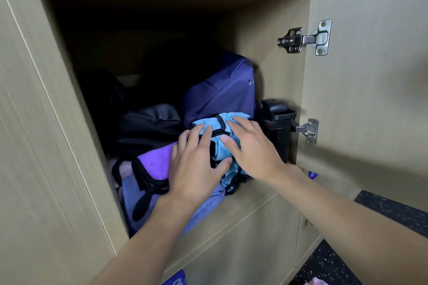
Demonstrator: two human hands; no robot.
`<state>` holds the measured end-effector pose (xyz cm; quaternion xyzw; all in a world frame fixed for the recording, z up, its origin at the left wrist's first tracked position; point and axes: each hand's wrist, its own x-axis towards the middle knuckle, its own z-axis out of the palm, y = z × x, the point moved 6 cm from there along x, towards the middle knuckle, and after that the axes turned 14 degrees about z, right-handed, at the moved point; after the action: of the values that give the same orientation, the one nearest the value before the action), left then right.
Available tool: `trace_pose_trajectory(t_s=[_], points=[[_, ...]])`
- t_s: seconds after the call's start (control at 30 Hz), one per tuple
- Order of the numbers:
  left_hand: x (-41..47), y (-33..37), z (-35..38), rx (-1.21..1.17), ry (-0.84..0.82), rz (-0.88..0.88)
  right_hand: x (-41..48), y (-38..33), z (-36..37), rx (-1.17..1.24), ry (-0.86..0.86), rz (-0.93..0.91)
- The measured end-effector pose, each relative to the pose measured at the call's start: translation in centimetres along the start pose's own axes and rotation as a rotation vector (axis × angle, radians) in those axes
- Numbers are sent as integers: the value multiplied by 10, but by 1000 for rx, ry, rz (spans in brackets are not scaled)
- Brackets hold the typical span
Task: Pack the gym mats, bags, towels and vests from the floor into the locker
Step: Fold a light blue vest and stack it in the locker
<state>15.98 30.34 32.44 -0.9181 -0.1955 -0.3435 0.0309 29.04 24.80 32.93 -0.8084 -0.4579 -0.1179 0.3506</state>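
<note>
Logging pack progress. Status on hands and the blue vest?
Left hand and right hand both flat on blue vest, pressing. Blue vest inside locker, on purple pile. Black bottle close at right, purple backpack behind.

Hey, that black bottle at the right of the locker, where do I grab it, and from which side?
Grip the black bottle round its straight body below the cap, from the open front. It stands upright beside the locker wall and lower hinge on its right, with the purple bag at its left, so the front looks freest.
</note>
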Motion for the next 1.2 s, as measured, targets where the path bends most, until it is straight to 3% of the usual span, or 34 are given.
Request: trace_pose_trajectory(t_s=[0.17, 0.4, 0.63, 1.2], points=[[-1, -3, 6, -15, 17, -21, 5, 5, 16, -53, -132, 12], [0, -12, 5, 7, 99, -70, -4, 9, 24, -29, -95, -19], [3, -15, 6, 58, 62, -101, 5, 10, 28, -5, -163, 4], [-17, 13, -30, -114, 79, -31, -55, 3, -27, -33, -33, 118]])
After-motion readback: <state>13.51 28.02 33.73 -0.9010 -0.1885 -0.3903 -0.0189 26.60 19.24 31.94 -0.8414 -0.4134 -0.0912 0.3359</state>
